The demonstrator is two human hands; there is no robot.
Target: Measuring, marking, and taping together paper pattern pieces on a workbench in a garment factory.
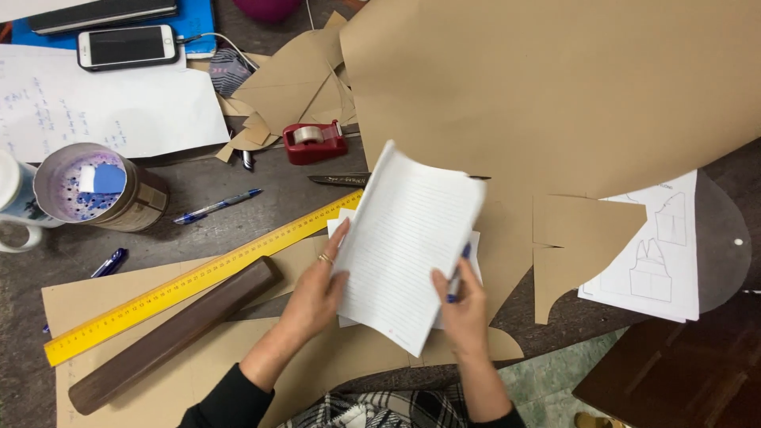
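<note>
The left hand (313, 293) grips the left edge of a lined pad (408, 246), thumb on top. The right hand (464, 309) grips the pad's lower right edge and also pinches a blue pen (458, 273). The pad is lifted above the bench (222, 186), over brown paper (555, 95). Left of the pad lies a yellow ruler (198, 277), with a brown roll (170, 337) just below it. Above the pad sits a red tape holder (315, 143). Far left of the pad stands a tin (99, 186). Right of the pad lies a white drawing sheet (658, 254).
</note>
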